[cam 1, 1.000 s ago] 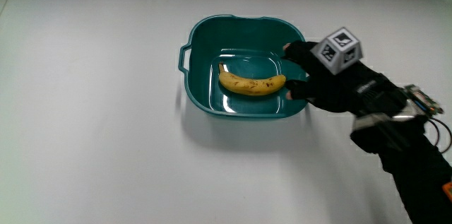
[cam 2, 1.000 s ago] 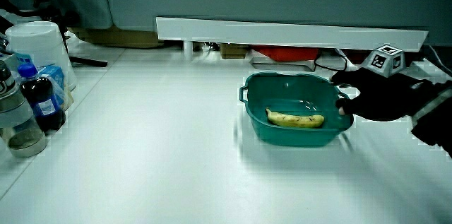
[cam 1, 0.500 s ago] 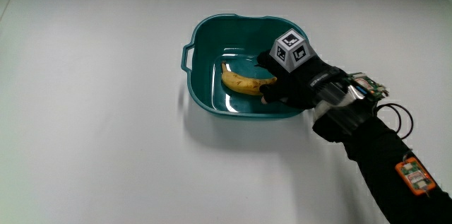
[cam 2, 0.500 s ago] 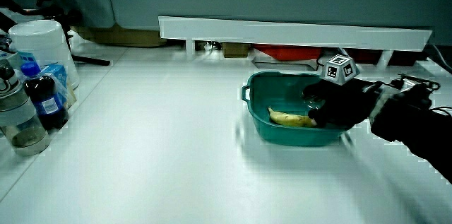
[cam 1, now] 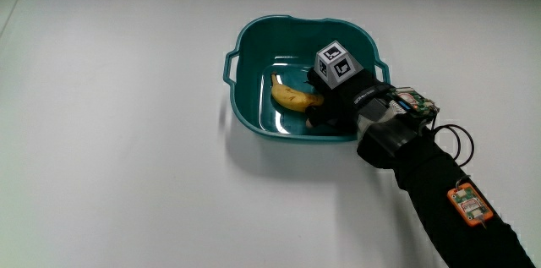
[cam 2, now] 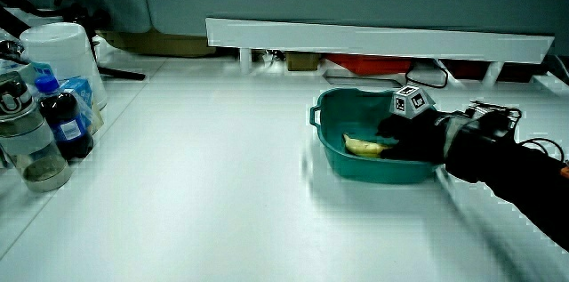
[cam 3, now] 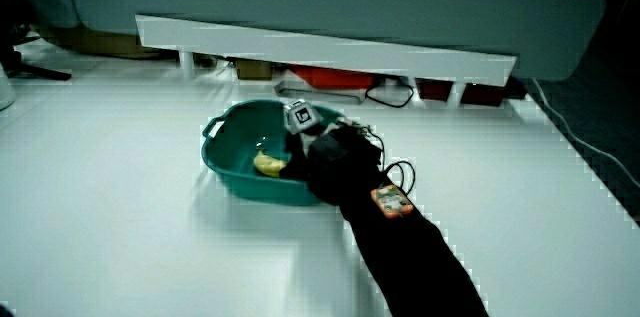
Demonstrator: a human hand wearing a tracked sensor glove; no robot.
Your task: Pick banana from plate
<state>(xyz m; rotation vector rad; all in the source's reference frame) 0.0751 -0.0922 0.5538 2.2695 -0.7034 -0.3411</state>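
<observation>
With your black-gloved hand (cam 1: 338, 99) curled on one end of the yellow banana (cam 1: 292, 95) inside the teal plastic basin (cam 1: 254, 44), grip firmly and lift straight clear of its rim.

Bright, even light from overhead washes out the tabletop (cam 1: 118, 133); I see soft shadow beside the basin (cam 1: 245, 52), glare in its bottom, and dimmer, bluish side views.
</observation>
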